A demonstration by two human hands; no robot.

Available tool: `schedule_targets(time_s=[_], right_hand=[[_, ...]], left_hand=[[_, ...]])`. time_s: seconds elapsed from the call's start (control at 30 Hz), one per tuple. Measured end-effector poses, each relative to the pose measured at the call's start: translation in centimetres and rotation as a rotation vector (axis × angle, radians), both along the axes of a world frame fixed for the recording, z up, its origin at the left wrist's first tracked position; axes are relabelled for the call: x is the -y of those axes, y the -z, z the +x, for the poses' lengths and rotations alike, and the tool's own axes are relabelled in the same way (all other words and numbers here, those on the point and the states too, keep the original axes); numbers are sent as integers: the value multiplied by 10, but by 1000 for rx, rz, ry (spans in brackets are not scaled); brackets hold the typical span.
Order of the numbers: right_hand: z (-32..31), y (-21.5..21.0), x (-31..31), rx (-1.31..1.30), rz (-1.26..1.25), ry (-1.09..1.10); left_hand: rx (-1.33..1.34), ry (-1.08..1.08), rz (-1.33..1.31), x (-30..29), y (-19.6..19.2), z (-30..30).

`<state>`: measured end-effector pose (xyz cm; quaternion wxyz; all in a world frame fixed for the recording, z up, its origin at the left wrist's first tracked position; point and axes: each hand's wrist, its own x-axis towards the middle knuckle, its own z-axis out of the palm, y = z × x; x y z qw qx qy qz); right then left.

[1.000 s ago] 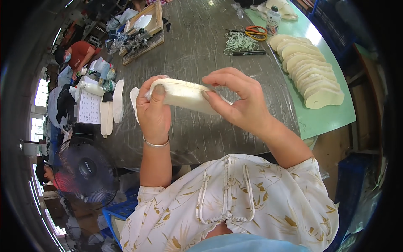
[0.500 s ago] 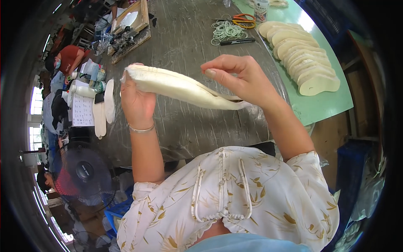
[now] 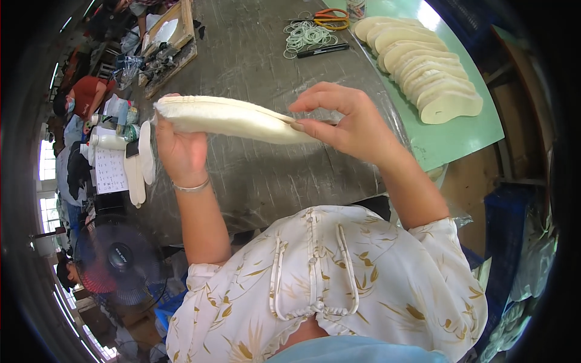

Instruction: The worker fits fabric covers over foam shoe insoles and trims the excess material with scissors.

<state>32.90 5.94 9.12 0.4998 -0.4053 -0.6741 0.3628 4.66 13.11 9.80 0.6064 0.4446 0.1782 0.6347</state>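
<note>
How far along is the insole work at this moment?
Done, apparently: a fanned row of cream insoles lies on the green mat. In hand: a stack of insoles, left hand gripping one end, right hand pinching the other. Rubber bands lie unused; a few insoles wait at left.

the stack of insoles (image 3: 233, 118) held up over the table (image 3: 254, 175) is cream-white. the table itself is dull grey. on its far right lies a pale green mat (image 3: 466, 130) carrying a fanned row of cream insoles (image 3: 423, 75). at the table's far edge, white rubber bands (image 3: 304, 35), a black marker (image 3: 322, 51) and orange-handled scissors (image 3: 330, 16). nearest the table's front edge, a white blouse (image 3: 339, 290) patterned with tan leaves. a silver bracelet (image 3: 190, 187) circles the wrist.
</note>
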Motion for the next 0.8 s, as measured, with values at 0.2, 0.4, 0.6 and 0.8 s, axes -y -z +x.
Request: schedule_targets(time_s=[0.2,0.4,0.6,0.8], right_hand=[[-11,16,9,37,203,156],[-13,19,5,36,222,183],[-18,18,5,4,212,187],[-21,23,3,-40,184,207]], left_hand=[[67,-33,-20,0,12,2],[99,15,-38,1,17,0],[77,-74,-100,6,18,4],[111,-48,-96,6,19,7]])
